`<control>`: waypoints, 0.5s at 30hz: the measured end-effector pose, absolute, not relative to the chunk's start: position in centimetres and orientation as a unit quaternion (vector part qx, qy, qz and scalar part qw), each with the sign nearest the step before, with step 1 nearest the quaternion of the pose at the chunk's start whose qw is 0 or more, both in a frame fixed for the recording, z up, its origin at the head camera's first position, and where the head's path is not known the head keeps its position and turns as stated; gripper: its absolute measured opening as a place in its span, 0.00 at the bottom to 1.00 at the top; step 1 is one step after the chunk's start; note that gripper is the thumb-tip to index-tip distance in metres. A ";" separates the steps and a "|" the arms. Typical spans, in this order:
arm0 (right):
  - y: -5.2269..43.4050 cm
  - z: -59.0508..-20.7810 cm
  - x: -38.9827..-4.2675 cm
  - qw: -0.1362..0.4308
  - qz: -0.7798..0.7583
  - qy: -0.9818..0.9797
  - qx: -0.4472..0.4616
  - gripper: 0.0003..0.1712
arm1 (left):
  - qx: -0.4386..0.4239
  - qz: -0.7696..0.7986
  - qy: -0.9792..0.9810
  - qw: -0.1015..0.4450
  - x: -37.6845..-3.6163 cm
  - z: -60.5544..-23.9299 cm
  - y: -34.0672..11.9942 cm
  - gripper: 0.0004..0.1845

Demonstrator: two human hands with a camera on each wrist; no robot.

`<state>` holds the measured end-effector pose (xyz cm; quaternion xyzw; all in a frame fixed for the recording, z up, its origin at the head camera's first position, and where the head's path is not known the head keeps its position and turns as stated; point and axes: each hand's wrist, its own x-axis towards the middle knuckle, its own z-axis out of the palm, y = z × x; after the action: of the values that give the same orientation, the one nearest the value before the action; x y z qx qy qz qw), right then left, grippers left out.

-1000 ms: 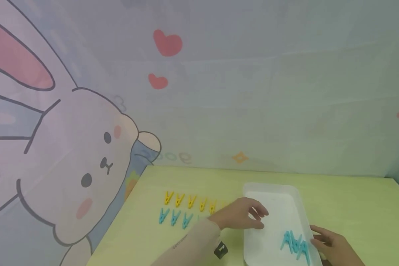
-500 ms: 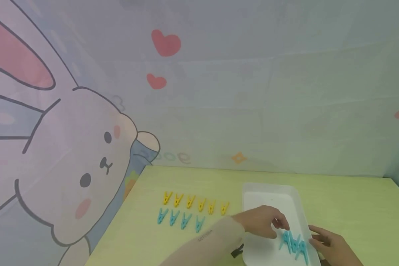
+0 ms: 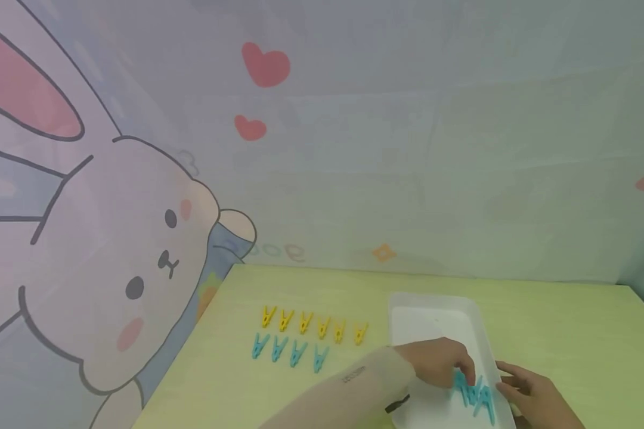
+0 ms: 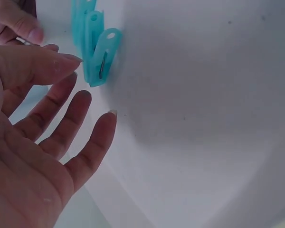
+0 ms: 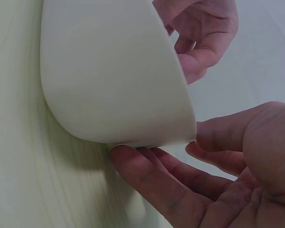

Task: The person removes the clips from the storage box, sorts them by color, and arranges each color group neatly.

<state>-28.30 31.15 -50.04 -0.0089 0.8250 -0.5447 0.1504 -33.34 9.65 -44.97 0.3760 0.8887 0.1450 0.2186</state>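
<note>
Nothing is gripped by the left hand: its fingers are held out straight and loose over the blue pegs, with the fingertips just beside them. The right hand is laid against the near right corner of the white tray, with its fingers under the rim and its thumb at the edge; the fingers are bent only a little, and whether the tray is pinched cannot be told. The blue pegs are bunched together inside the tray, at its near right end. They are made of light blue plastic, and a small metal spring is seen in one of them from the left wrist. Beside the tray, on the left, a row of six yellow pegs is laid out, and a row of four more blue pegs is set just in front of it. Everything is placed on a pale green table. Behind it, a wall cloth with a big cartoon bunny and red hearts is hung. How many pegs are in the tray cannot be counted, since some are covered by the left hand.
</note>
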 end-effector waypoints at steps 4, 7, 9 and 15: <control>31.4 -50.2 -28.2 0.153 -0.555 0.817 -0.026 0.34 | 0.380 0.101 0.896 0.206 -33.2 -45.5 10.4 0.22; 31.6 -50.2 -28.2 0.157 -0.557 0.815 -0.036 0.35 | 0.389 0.063 0.898 0.195 -33.0 -45.8 10.8 0.21; 31.7 -50.3 -28.2 0.160 -0.558 0.813 -0.044 0.35 | 0.394 0.038 0.898 0.189 -32.8 -45.9 11.0 0.20; 31.9 -50.7 -28.3 0.162 -0.562 0.809 -0.065 0.35 | 0.405 -0.030 0.899 0.164 -32.4 -46.1 11.5 0.18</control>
<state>-28.33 31.93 -50.66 -0.0653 0.8088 -0.5616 0.1616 -32.43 11.45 -46.06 0.4049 0.8989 -0.0303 0.1644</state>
